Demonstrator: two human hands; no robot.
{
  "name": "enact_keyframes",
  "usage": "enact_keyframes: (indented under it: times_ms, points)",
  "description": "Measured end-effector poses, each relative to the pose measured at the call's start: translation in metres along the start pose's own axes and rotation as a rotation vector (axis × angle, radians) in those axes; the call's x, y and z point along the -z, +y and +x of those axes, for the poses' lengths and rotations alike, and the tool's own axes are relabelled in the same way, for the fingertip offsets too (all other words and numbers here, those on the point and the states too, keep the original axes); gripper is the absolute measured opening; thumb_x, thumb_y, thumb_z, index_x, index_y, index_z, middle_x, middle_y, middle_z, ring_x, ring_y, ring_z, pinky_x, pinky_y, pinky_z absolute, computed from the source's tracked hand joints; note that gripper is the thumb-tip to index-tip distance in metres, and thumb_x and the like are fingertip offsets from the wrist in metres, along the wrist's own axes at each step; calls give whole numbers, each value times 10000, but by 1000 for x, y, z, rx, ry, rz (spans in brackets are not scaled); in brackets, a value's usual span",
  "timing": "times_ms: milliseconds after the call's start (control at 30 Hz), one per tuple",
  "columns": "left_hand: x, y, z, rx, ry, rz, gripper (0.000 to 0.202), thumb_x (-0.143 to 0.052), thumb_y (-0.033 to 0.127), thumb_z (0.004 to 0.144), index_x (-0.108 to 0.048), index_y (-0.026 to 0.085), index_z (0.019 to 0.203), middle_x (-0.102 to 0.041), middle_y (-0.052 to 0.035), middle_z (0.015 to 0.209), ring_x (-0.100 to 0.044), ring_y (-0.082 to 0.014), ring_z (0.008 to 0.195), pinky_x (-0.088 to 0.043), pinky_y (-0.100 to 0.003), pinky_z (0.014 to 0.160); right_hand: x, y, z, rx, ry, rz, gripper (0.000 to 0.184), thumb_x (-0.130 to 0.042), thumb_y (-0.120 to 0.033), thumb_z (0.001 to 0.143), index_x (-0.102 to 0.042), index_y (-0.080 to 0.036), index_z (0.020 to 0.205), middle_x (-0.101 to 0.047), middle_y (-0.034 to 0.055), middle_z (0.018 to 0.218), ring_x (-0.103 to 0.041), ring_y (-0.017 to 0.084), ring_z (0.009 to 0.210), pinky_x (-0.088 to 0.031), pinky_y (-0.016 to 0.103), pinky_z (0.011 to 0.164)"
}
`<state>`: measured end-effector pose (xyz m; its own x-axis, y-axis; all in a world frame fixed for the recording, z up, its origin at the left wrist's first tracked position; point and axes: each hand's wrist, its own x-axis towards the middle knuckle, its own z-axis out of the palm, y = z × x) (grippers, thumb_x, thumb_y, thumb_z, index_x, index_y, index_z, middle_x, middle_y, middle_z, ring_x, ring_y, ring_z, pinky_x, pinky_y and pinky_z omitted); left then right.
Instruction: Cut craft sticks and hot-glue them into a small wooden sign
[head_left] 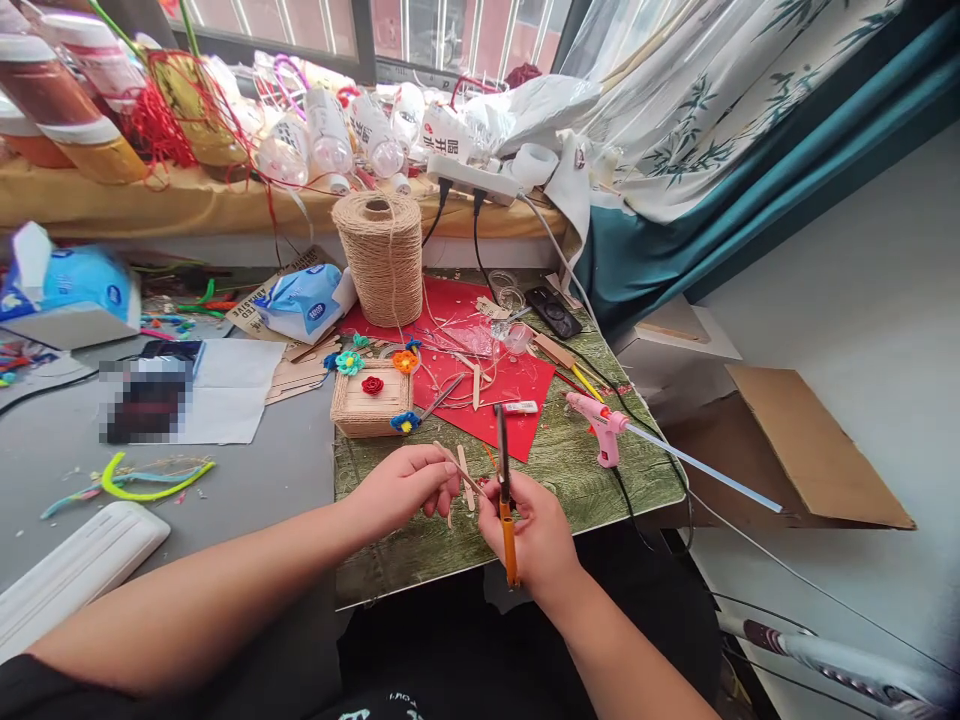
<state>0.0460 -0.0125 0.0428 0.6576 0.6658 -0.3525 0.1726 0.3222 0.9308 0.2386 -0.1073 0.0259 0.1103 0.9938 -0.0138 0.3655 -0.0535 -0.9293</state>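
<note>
My left hand (416,482) pinches a thin wooden craft stick (470,480) near the table's front edge. The stick slants down to the fingers of my right hand (534,525), which seem to touch its other end. My right hand is closed around an orange-handled tool (509,545) with a dark metal blade pointing away from me; its exact kind is unclear. Loose craft sticks (466,478) lie beneath my hands. Just beyond stands a small twine-edged wooden box (371,405) decorated with a red rose (372,384) and blue, teal and orange flowers.
A twine spool (379,265) stands behind the box. Red sheets (517,395) carry scraps and a glue stick (519,407). At right lies a pink glue gun (604,428) with its cable over the edge. Tissues (304,300) and a power strip (472,178) are farther back.
</note>
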Motion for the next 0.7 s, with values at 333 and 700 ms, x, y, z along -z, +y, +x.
enact_keyframes:
  times_ms: [333,700]
  points:
    - [-1,-3,2,-75,80,-19,430,-599,550,940,-610,173,734,-604,3,567,-499,-115,523,-396,-241,563,-1,-5,3,-137,39,190,185,-814,-335,798,-687,-213,853,-659,15,760,-591,163,656,-494,275,604]
    - [-2,-9,-2,-229,-8,7,410,-606,531,1003,-644,161,829,-607,-4,706,-558,-126,648,-459,-257,663,-5,-12,9,-316,48,722,331,-834,-455,794,-641,-190,840,-575,-58,559,-556,116,438,-509,240,446]
